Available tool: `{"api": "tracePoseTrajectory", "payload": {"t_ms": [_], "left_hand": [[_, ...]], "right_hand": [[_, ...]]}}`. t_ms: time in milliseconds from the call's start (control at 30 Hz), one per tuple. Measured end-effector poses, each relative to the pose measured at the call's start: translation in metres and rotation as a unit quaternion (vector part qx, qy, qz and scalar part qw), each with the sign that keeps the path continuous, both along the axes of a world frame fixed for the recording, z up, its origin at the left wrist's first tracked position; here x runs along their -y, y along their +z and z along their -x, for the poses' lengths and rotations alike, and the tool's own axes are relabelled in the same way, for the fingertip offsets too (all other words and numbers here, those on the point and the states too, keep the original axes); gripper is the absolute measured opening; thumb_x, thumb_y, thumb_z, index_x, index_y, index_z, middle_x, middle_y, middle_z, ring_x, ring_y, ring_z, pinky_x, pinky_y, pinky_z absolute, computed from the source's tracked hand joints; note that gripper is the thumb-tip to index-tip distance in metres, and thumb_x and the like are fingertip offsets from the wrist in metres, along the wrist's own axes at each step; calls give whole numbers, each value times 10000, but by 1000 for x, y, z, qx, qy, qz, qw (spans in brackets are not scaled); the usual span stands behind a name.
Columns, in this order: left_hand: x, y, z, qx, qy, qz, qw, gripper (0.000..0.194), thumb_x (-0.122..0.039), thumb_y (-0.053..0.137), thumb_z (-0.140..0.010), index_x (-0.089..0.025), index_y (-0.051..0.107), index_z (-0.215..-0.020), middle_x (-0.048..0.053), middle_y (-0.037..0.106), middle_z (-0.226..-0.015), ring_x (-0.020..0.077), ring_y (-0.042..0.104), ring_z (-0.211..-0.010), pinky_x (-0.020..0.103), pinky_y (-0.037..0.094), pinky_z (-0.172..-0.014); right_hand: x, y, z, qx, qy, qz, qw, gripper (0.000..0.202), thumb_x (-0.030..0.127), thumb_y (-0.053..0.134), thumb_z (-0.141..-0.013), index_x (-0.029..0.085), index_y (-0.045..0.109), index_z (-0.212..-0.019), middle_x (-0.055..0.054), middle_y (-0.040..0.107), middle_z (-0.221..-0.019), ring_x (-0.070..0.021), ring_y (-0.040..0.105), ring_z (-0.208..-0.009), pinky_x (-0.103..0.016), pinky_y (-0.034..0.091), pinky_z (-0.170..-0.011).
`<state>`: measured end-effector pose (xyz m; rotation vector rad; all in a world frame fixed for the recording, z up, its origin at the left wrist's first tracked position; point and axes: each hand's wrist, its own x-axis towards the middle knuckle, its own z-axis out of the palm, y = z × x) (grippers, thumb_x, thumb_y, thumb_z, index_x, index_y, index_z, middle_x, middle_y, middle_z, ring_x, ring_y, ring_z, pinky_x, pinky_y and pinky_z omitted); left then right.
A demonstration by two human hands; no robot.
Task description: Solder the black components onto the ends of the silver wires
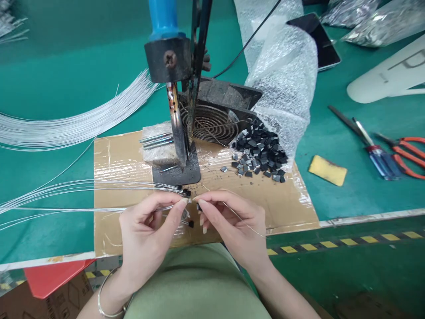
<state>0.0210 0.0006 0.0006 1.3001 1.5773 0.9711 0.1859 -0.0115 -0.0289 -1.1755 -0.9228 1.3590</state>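
My left hand (149, 230) is closed in a pinch on a thin white wire, its end near the fingertips. Close by on the right, my right hand (235, 226) is closed, with a small black connector (198, 206) at its fingertips. A thin silvery strand, like solder wire (245, 223), runs across that hand. Thumb and forefinger of both hands nearly meet, so the exact contact is hidden. Several white wires (133, 185) with black connectors on their ends lie beyond and beneath my left hand. Above them, a soldering iron (175, 119) points down from a stand.
Loose black connectors (260, 150) are heaped on the cardboard (116, 164), beside a dusty fan (215, 119). A bundle of white wires (83, 124) lies left. Rightward are a yellow sponge (327, 170), a screwdriver (381, 159), orange-handled pliers (408, 153) and bubble wrap (288, 79).
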Motion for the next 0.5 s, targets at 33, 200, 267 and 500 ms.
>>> {"api": "tracePoseTrajectory", "payload": {"t_ms": [33, 200, 267, 500], "left_hand": [[0, 0, 0, 2, 0, 0, 1000, 47, -225, 800, -889, -251, 818, -854, -15, 758, -732, 99, 552, -561, 206, 389, -477], [0, 2, -1, 2, -2, 3, 1000, 49, -225, 796, -890, -231, 815, -845, -7, 749, -723, 102, 553, -557, 208, 391, -472], [0, 2, -1, 1, -5, 2, 1000, 52, -224, 792, -894, -228, 815, -847, -7, 749, -724, 99, 549, -553, 208, 392, -475], [0, 2, -1, -4, -2, 1, 1000, 50, -223, 797, -890, -222, 815, -844, -2, 757, -739, 98, 561, -564, 201, 416, -492]], "right_hand": [[0, 0, 0, 3, 1, -1, 1000, 109, 233, 742, -969, 257, 849, -969, -4, 708, -774, -103, 637, -545, -218, 584, -491], [-1, 0, 1, 14, 5, -11, 1000, 112, 222, 743, -963, 251, 851, -964, -3, 710, -760, -107, 639, -549, -223, 584, -496], [-1, 1, 1, 13, 2, -10, 1000, 108, 223, 746, -960, 246, 851, -951, -5, 711, -756, -108, 638, -548, -223, 581, -491], [1, -2, 1, -3, 1, -7, 1000, 121, 221, 747, -967, 277, 853, -987, 5, 712, -772, -106, 652, -568, -217, 583, -504]]}}
